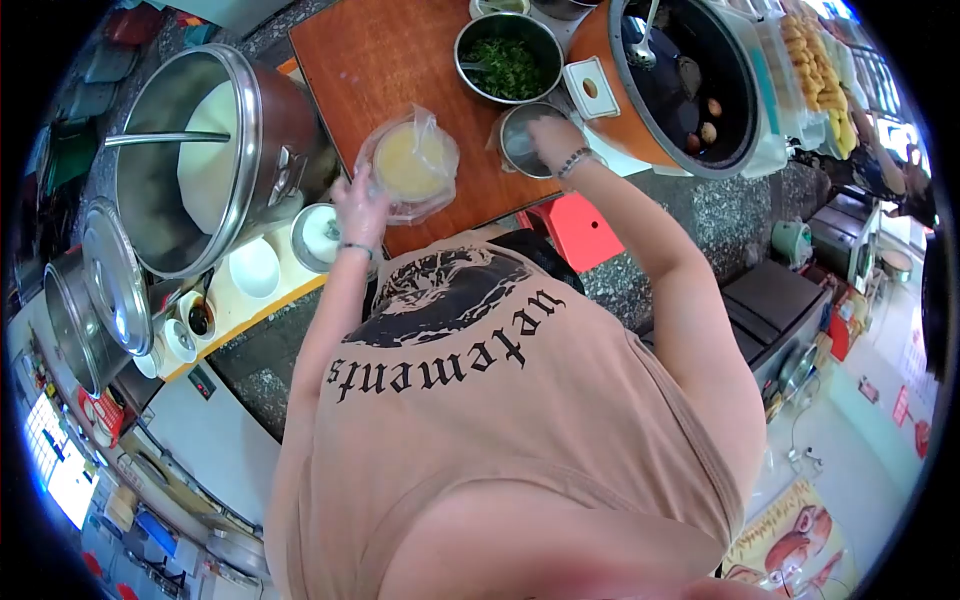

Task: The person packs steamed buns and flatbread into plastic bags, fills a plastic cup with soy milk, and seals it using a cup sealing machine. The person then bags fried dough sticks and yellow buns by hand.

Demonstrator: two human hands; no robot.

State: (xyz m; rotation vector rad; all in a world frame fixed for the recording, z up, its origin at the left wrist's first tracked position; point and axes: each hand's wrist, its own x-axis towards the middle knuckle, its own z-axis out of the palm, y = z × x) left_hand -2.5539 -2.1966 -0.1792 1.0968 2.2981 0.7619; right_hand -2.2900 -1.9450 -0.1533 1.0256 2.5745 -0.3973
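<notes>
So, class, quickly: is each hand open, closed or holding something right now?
Left hand: at the edge of the clear plastic bag; whether it grips cannot be told.
Right hand: in the metal bowl; open or closed cannot be told.

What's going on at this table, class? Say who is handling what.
A person works at a wooden table. The left hand is at the edge of a clear plastic bag with pale yellow contents; the right hand is inside a small metal bowl, contents unclear. Chopped greens sit in a larger metal bowl just beyond.
</notes>
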